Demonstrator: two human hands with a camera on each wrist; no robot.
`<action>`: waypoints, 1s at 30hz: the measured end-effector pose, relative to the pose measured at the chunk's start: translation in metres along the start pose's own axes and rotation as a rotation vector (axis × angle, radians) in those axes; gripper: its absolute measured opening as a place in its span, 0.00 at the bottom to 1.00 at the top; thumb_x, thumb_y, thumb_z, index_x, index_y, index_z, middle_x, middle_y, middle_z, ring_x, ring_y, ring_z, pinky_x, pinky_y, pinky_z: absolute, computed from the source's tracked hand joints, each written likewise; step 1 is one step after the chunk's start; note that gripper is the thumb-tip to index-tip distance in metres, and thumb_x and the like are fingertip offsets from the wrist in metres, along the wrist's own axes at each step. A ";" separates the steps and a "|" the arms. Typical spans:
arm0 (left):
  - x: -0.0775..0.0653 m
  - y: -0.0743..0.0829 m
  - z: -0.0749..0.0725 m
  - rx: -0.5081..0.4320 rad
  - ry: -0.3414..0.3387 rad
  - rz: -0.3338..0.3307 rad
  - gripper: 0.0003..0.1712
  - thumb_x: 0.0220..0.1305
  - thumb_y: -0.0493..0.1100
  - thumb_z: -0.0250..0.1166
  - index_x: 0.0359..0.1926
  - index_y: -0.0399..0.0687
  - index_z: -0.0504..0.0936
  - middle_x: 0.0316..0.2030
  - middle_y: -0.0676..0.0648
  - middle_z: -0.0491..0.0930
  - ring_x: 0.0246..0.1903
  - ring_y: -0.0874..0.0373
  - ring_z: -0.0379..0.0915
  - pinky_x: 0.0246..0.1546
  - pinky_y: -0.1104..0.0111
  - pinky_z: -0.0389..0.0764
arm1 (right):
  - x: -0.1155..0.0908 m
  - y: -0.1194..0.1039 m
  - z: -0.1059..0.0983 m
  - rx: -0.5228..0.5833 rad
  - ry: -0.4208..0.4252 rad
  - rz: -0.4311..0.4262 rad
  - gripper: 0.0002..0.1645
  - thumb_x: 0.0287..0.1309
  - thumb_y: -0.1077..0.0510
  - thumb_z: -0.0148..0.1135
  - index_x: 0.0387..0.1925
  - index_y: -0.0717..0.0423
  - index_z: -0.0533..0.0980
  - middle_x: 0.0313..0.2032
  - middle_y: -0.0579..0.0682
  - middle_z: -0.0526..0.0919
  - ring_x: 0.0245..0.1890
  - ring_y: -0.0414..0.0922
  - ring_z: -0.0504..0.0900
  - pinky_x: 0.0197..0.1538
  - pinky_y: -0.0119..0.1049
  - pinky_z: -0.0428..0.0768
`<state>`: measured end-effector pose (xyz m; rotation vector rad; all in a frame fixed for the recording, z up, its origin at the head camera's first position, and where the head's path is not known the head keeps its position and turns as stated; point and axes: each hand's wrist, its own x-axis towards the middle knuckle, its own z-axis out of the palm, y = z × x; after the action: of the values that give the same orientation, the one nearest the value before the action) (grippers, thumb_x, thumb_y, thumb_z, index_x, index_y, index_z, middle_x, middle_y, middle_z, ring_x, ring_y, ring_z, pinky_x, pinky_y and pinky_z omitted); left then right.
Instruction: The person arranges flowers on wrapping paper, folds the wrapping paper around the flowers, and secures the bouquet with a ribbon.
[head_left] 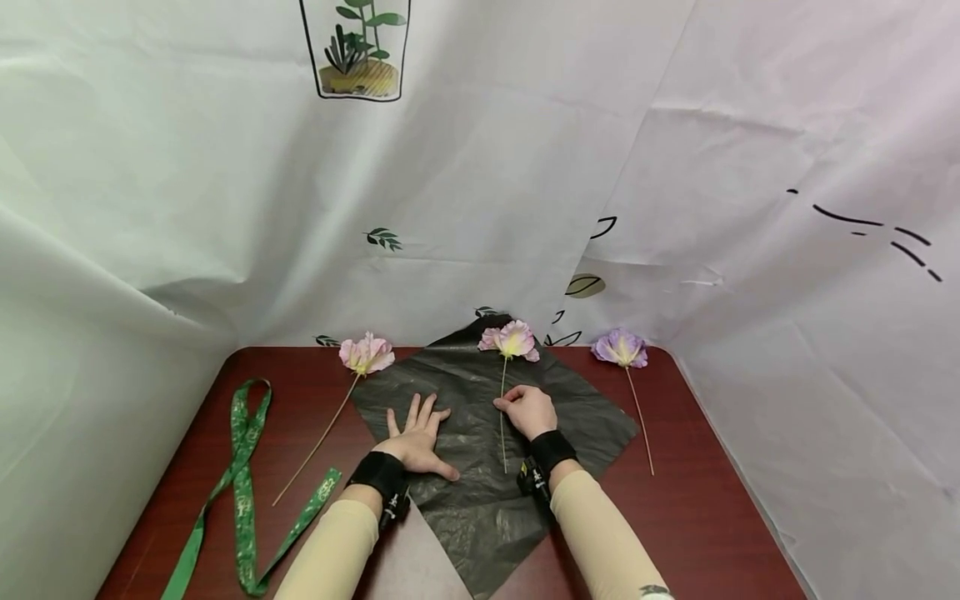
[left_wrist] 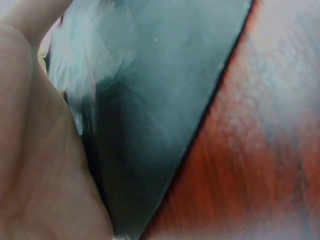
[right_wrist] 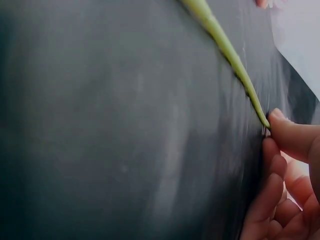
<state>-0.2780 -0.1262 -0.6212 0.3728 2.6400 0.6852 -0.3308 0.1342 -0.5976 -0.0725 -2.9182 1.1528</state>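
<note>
A dark sheet of wrapping paper point(head_left: 480, 517) lies cornerwise on the table, lightly creased. On it is an artificial flower point(head_left: 513, 340) with pink and pale yellow petals, its head near the sheet's far corner. My right hand point(head_left: 529, 411) pinches the thin stem about midway; in the right wrist view thumb and fingertips meet at the green stem point(right_wrist: 230, 52). My left hand point(head_left: 417, 442) rests on the left part of the sheet with fingers spread. The left wrist view shows that hand's palm point(left_wrist: 45, 150) beside the sheet's edge.
Left of the sheet lies a pink flower point(head_left: 367, 354) on a long stem. Farther left is a looped green ribbon point(head_left: 243, 500) with pale print. A purple flower point(head_left: 622, 348) lies at the right. A white printed cloth point(head_left: 480, 183) hangs behind the reddish-brown table point(head_left: 690, 517).
</note>
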 end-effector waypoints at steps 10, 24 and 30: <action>-0.001 0.001 0.000 -0.005 0.004 0.001 0.73 0.53 0.71 0.85 0.90 0.55 0.56 0.90 0.40 0.30 0.87 0.37 0.14 0.72 0.24 0.14 | 0.001 0.006 -0.001 -0.017 -0.046 -0.010 0.17 0.69 0.41 0.78 0.33 0.49 0.89 0.27 0.43 0.86 0.25 0.44 0.79 0.36 0.43 0.76; 0.000 -0.001 0.000 -0.018 0.008 0.002 0.73 0.53 0.70 0.85 0.90 0.54 0.56 0.91 0.40 0.30 0.87 0.37 0.13 0.72 0.25 0.13 | 0.006 0.023 -0.006 0.061 -0.099 -0.165 0.22 0.67 0.34 0.77 0.36 0.48 0.93 0.29 0.42 0.90 0.30 0.42 0.84 0.38 0.41 0.81; 0.000 0.000 -0.001 -0.018 0.009 0.002 0.73 0.53 0.70 0.85 0.90 0.55 0.56 0.91 0.41 0.30 0.87 0.37 0.13 0.72 0.25 0.12 | 0.015 0.036 -0.001 0.077 -0.111 -0.161 0.25 0.64 0.30 0.78 0.36 0.47 0.93 0.30 0.42 0.89 0.29 0.43 0.84 0.36 0.41 0.80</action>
<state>-0.2780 -0.1265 -0.6206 0.3677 2.6406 0.7121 -0.3443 0.1614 -0.6214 0.2298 -2.9035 1.2792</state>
